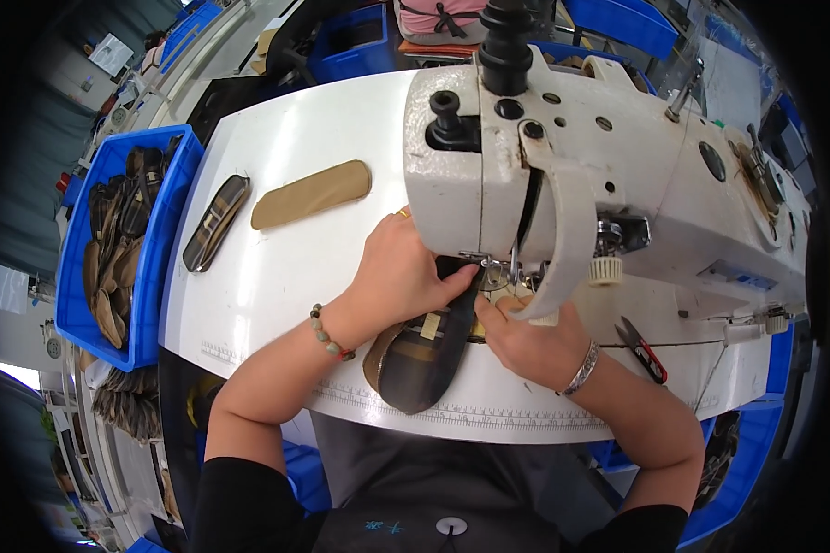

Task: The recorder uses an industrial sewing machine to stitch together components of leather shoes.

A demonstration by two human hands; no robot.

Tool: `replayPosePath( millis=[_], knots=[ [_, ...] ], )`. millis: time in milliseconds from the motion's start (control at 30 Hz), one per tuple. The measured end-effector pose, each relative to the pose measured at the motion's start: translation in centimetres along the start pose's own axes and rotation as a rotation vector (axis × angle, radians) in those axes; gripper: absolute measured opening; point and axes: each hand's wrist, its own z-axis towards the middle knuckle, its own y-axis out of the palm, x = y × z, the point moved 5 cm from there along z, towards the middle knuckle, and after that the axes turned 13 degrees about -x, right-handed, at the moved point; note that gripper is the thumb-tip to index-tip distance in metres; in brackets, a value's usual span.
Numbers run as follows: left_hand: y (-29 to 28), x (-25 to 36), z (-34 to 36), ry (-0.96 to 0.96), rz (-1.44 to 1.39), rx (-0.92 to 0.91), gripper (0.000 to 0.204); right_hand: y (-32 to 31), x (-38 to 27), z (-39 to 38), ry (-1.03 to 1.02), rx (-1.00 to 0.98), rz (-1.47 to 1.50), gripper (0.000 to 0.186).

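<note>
My left hand holds a dark plaid fabric piece with a tan edge, its thumb pressing the upper end beside the presser foot of a white sewing machine. My right hand is just right of that piece, fingers curled at its edge below the needle area; the fingertips are partly hidden. A flat tan piece and a small plaid piece lie to the left on the white table. Red-and-black thread snips lie right of my right hand.
A blue crate of fabric pieces stands beside the table's left edge. More blue bins sit behind the table and at the lower right. A stack of dark pieces lies below the left crate. A pink bundle is at the back.
</note>
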Motion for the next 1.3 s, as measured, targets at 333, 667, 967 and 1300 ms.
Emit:
replayPosePath(
  millis=[333, 667, 967, 1300],
  knots=[
    [0.8, -1.2, -0.1, -0.032, 0.019, 0.029, 0.028, -2.4, 0.5, 0.1, -0.084, 0.104, 0.154, 0.017],
    [-0.1, -0.5, -0.4, -0.014, 0.099, 0.041, 0.028, -0.4, -4.6, -0.9, -0.237, 0.169, -0.149, 0.017],
    [0.4, 4.9, -4.1, 0.22, 0.423, -0.263, 0.037, -1.4, -5.0, -1.5, -0.215, 0.139, -0.159, 0.023],
    [1.0, 3.8, -3.4, 0.196, 0.374, -0.25, 0.042, -1.1, -4.5, -1.1, -0.154, 0.225, -0.201, 0.02]
  ],
)
